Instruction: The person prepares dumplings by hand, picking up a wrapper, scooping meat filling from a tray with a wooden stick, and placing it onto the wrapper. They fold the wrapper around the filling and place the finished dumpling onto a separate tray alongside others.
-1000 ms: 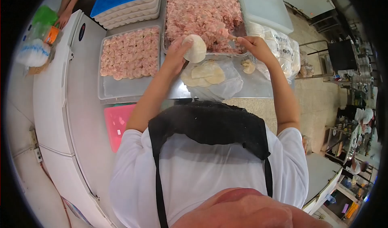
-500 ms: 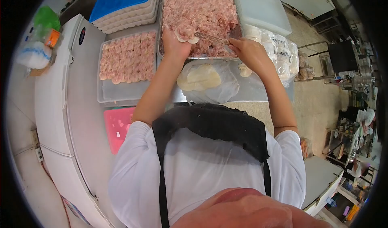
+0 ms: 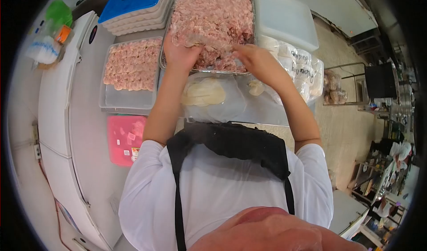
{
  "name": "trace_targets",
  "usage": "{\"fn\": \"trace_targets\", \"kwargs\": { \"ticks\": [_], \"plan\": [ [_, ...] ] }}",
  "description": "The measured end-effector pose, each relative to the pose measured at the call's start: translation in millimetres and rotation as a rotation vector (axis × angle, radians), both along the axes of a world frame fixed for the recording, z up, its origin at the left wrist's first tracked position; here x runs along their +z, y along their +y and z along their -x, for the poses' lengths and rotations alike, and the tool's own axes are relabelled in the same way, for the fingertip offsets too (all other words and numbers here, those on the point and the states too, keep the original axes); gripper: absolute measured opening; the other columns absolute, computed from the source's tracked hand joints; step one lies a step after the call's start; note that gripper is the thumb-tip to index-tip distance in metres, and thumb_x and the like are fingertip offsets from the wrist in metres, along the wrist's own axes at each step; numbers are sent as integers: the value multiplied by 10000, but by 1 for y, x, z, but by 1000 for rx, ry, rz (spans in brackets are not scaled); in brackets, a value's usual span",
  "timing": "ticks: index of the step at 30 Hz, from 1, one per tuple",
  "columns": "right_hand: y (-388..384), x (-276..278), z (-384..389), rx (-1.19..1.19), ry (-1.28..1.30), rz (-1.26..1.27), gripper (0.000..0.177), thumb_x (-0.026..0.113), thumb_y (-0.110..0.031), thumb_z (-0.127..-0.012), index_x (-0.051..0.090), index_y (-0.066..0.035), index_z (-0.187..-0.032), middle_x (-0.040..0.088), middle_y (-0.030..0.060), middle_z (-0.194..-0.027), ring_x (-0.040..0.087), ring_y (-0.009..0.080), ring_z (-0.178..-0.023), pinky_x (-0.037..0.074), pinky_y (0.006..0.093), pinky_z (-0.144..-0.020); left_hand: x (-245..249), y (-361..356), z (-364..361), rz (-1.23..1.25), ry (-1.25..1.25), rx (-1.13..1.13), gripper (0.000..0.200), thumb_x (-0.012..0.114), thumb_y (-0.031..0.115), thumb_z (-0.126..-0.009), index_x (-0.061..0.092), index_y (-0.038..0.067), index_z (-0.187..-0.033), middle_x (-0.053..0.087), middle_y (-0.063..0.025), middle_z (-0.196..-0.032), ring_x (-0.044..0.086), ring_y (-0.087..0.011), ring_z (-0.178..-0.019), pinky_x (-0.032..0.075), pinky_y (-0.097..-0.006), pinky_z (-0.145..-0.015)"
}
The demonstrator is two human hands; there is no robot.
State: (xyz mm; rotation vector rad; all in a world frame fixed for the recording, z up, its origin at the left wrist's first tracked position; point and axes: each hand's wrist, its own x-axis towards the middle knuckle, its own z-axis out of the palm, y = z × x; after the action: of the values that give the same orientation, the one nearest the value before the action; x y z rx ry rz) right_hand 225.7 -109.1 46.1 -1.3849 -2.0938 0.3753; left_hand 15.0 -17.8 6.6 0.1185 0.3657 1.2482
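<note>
My left hand (image 3: 181, 54) is at the near left side of a metal tray (image 3: 254, 15) of pink ground meat (image 3: 213, 10). Its fingers are curled round a thin dough wrapper with meat on it, blurred against the filling. My right hand (image 3: 262, 64), over the tray's near right corner, grips the handle of a flat metal spreader (image 3: 218, 42) whose blade points left toward the wrapper. Just below the tray, a stack of pale round wrappers (image 3: 204, 93) lies on clear plastic. A small piece of dough (image 3: 256, 87) sits right of it.
To the left, a plastic tray (image 3: 129, 99) holds rows of meat-filled dumplings. Behind it are stacked trays under a blue lid (image 3: 131, 2). Wrapped white packs (image 3: 307, 73) and a translucent container (image 3: 287, 17) stand right. A pink container (image 3: 126, 139) is lower left, beside a white refrigerator (image 3: 58, 113).
The spreader's blade and the wrapper are now harder to make out over the meat. Both hands sit slightly farther left and lower in view, as does the whole table.
</note>
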Motion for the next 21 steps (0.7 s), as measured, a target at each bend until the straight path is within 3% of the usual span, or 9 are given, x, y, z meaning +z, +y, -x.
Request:
{"fn": "trace_targets", "kwargs": {
  "ticks": [1, 4, 6, 8, 10, 13, 16, 19, 21],
  "plan": [
    [3, 4, -8, 23, 144, 24, 305, 508, -266, -952, 607, -41, -1133, 544, 114, -684, 585, 220, -683, 462, 348, -601, 0, -2, 5, -37, -12, -23, 539, 581, 277, -867, 419, -3, -1297, 425, -212, -1339, 368, -346, -1282, 291, -572, -1056],
    [-5, 22, -24, -46, 225, 372, 365, 491, -327, -972, 629, -25, -1122, 482, 45, -624, 504, 137, -640, 421, 293, -568, 10, -26, 18, -367, 603, -177, 539, 612, 119, -838, 422, 35, -1336, 531, -145, -1238, 460, -298, -1211, 378, -492, -1009],
    [-7, 30, -37, 33, 289, 588, 394, 492, -346, -971, 620, -11, -1135, 467, 15, -642, 473, 117, -633, 406, 271, -562, 22, -29, 19, -825, 1176, 57, 604, 675, 108, -790, 424, 34, -1335, 565, -132, -1192, 508, -286, -1159, 407, -438, -981],
    [-7, 37, -39, 82, 284, 674, 389, 500, -341, -966, 613, -7, -1130, 522, 36, -695, 501, 134, -658, 423, 289, -603, 28, -28, 24, -1035, 1527, 101, 648, 730, 125, -743, 443, 29, -1316, 589, -131, -1163, 548, -276, -1110, 429, -393, -954],
    [-13, 42, -38, 93, 221, 631, 350, 514, -312, -957, 610, -10, -1108, 649, 105, -783, 586, 186, -714, 470, 348, -692, 31, -25, 29, -996, 1649, -80, 672, 777, 171, -697, 477, 18, -1278, 602, -142, -1149, 579, -270, -1062, 444, -358, -926],
    [-12, 13, -32, 175, 193, 491, 355, 547, -307, -941, 613, -33, -1157, 684, 143, -932, 636, 179, -797, 491, 322, -734, 39, -28, 30, -876, 1534, -331, 592, 783, 139, -664, 548, 25, -1195, 613, -112, -1124, 577, -201, -1033, 442, -339, -904],
    [4, -25, -36, 261, 124, 367, 379, 575, -310, -923, 595, -58, -1205, 660, 175, -1069, 661, 199, -907, 500, 311, -784, 40, -37, 27, -965, 1814, -202, 506, 778, 179, -681, 592, 13, -1122, 638, -102, -1033, 585, -197, -981, 449, -326, -883],
    [21, -30, -44, 219, 89, 363, 362, 571, -309, -916, 618, -47, -1161, 669, 168, -1005, 661, 270, -889, 512, 369, -751, 20, -31, 25, -1059, 1686, -200, 604, 790, 272, -679, 551, -26, -1147, 637, -150, -1014, 608, -237, -935, 477, -340, -829],
    [25, -21, -47, 101, -166, 170, 329, 574, -282, -911, 623, -63, -1153, 663, 142, -1010, 640, 305, -897, 504, 375, -773, -17, -10, 31, -784, 1673, -272, 600, 782, 280, -690, 548, -33, -1146, 637, -145, -995, 613, -225, -905, 485, -338, -795]
  ]
}}
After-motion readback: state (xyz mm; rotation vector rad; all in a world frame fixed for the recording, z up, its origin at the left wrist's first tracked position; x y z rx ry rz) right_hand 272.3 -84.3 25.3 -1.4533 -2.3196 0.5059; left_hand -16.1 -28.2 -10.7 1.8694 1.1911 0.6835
